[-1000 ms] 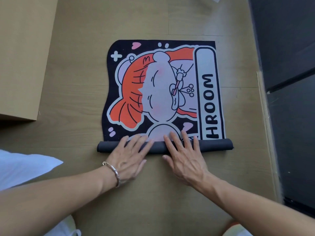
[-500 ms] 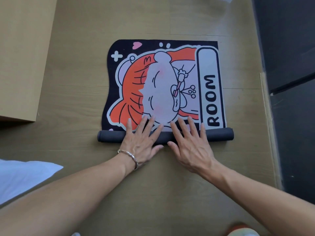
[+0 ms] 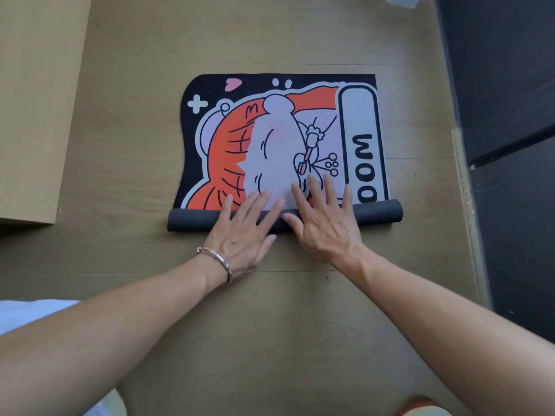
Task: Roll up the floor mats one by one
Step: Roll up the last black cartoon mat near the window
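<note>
I see both grips down on the floor mat (image 3: 270, 139), which lies on the wooden floor (image 3: 135, 130). The mat is partly rolled. Its rolled part (image 3: 192, 219) is a dark grey tube directly under the two grips, with its long axis running straight across from left to right. One end sticks out past the left grip's outer side and the other past the right grip's outer side.

The left grip (image 3: 240, 235) is a bare hand laid flat, with straight, spread fingers draped over the tube and fingertips reaching the printed face beyond it. It closes on nothing and only presses down. The right grip (image 3: 326, 223) sits just beside it, thumbs nearly meeting. It is equally flat and wide open, fingers across the tube and onto the print, holding nothing. A metal bangle (image 3: 220, 262) circles the wrist behind the left grip.

Beyond the fingertips the unrolled part stretches away flat, print upward: a cartoon figure in orange and pale lilac on black. The letters "OOM" (image 3: 365, 166) run lengthwise away from the right grip, along the mat's right edge, with the nearest letter partly cut off by the tube.

Well out to the left of the left grip stands a cardboard box (image 3: 36, 100). Well to the right of the right grip is a dark panel (image 3: 504, 85). Behind the left forearm lies white cloth (image 3: 27, 310).
</note>
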Motion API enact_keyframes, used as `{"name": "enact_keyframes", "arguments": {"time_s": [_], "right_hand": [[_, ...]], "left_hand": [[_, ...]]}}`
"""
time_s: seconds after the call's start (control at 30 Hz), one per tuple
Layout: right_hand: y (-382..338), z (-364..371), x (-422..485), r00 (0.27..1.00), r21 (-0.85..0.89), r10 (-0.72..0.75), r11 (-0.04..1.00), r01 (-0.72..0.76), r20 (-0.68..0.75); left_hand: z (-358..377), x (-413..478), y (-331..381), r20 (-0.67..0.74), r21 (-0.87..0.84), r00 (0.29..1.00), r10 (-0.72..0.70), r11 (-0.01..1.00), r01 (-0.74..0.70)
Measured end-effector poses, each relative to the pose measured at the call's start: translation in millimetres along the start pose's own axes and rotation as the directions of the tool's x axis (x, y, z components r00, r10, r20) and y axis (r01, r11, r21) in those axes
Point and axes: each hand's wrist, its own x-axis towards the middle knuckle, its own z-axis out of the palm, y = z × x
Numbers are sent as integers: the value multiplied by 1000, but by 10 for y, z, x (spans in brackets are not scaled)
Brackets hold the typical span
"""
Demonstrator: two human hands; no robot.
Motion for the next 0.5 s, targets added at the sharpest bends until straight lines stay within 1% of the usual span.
{"name": "enact_keyframes", "arguments": {"time_s": [0.07, 0.2, 0.27, 0.37, 0.43, 0.5], "right_hand": [[26, -76, 94, 1000, -14, 16, 1000, -16, -18], [33, -123, 163, 1000, 8, 22, 1000, -22, -22], [44, -128, 144, 998, 38, 5, 999, -2, -69], [108, -117, 94, 989, 50, -42, 998, 50, -140], [177, -111, 98, 989, 37, -54, 997, 60, -136], [244, -131, 111, 993, 9, -69, 998, 70, -101]], "left_hand": [[62, -49, 41, -27, 11, 1000, 11, 1000, -10], [75, 18, 11, -22, 46, 1000, 10, 999, -9], [29, 141, -79, 2, 65, 1000, 29, 997, -29], [-86, 312, -197, -20, 38, 999, 30, 999, -29], [-104, 363, -232, -21, 36, 998, 66, 997, -66], [-88, 356, -279, -13, 6, 995, 96, 995, -96]]}}
